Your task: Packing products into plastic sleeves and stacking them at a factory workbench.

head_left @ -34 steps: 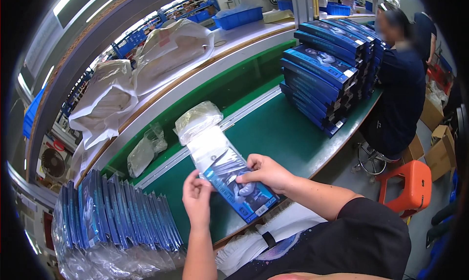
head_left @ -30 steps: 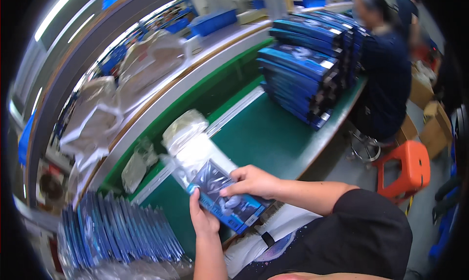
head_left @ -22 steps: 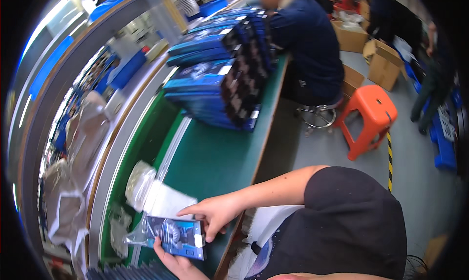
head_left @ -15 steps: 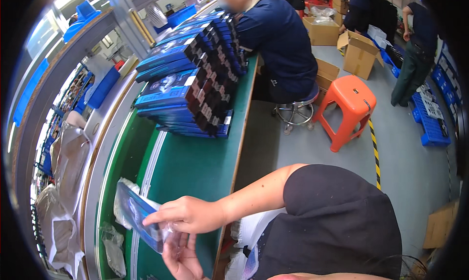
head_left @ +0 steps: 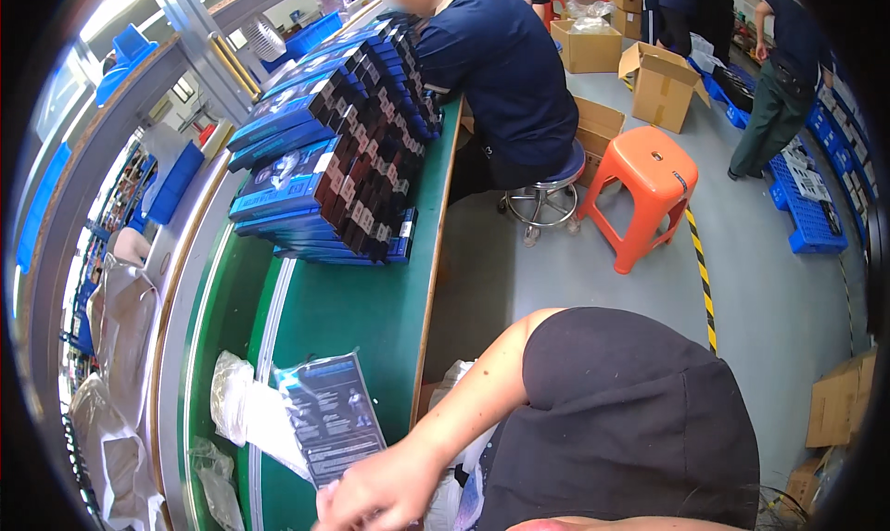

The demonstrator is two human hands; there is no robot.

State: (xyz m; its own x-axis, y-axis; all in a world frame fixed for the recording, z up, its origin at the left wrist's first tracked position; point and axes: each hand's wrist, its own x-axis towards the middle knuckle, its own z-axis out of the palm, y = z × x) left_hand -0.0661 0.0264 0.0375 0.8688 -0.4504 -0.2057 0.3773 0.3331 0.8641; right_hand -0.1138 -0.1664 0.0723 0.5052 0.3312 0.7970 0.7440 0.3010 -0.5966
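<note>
A white sheet (head_left: 271, 429) lies at left on the green table (head_left: 366, 313). Over its right edge is the plastic-wrapped flat box (head_left: 334, 410), dark printed face showing, its near end at the right hand's (head_left: 382, 492) fingers. These point downward, blurred; I cannot tell how far they are open or whether they grip it. The bare forearm (head_left: 482, 383) slants up rightward to a black sleeve (head_left: 630, 383). The left hand is out of sight.

Box (head_left: 331, 410) before stack (head_left: 329, 156), stool (head_left: 649, 165) at right
</note>
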